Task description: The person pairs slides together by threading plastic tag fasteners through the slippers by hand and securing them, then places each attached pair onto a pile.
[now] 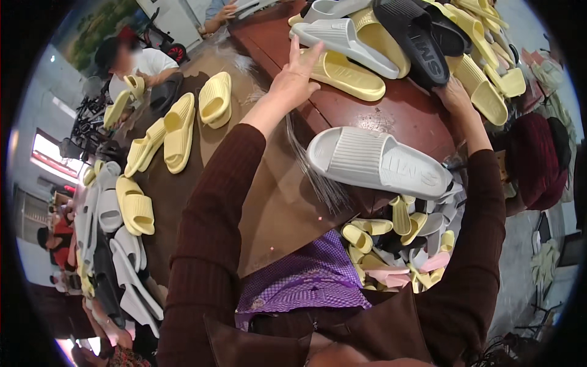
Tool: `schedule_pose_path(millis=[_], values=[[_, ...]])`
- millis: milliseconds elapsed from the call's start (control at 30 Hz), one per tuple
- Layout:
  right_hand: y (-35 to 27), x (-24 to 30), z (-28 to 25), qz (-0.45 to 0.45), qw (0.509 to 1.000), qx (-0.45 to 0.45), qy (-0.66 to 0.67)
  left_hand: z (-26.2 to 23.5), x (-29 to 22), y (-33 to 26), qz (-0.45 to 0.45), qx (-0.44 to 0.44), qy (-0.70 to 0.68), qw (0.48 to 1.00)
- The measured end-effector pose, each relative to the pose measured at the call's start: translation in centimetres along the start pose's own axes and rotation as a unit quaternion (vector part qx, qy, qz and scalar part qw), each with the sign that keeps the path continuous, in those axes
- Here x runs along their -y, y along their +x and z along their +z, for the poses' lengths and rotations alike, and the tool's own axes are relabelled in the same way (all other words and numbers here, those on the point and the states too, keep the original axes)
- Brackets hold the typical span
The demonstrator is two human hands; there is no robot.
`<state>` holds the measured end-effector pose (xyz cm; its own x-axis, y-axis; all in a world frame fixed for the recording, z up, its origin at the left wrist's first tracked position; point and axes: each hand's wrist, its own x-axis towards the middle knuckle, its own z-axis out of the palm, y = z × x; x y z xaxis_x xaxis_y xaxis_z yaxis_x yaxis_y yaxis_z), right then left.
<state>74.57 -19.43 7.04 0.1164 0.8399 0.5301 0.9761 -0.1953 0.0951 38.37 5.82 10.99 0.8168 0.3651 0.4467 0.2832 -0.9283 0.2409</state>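
Observation:
My left hand reaches far forward over the dark red table, fingers spread, its fingertips on a yellow slide sandal at the foot of a pile. My right hand is stretched out to the right side of the same pile, next to a black sandal and a pale yellow one; its fingers are hidden. A grey slide sandal lies alone on the table between my arms. Both sleeves are dark maroon.
The pile of grey, yellow and black sandals fills the far table end. Yellow sandals and grey ones lie along the brown surface at left. Trimmed scraps sit below the table edge. A seated person works at far left.

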Motion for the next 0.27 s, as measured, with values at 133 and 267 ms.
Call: schedule_pose_path(millis=[133, 267], values=[[-1.0, 1.7, -1.8, 0.025, 0.996, 0.041, -0.073, -2.2, -0.4, -5.0, -0.015, -0.019, -0.019, 1.0], [-1.7, 1.6, -3.2, 0.088, 0.993, 0.061, 0.049, -7.3, -2.4, -10.9, -0.07, 0.028, -0.167, 0.983]])
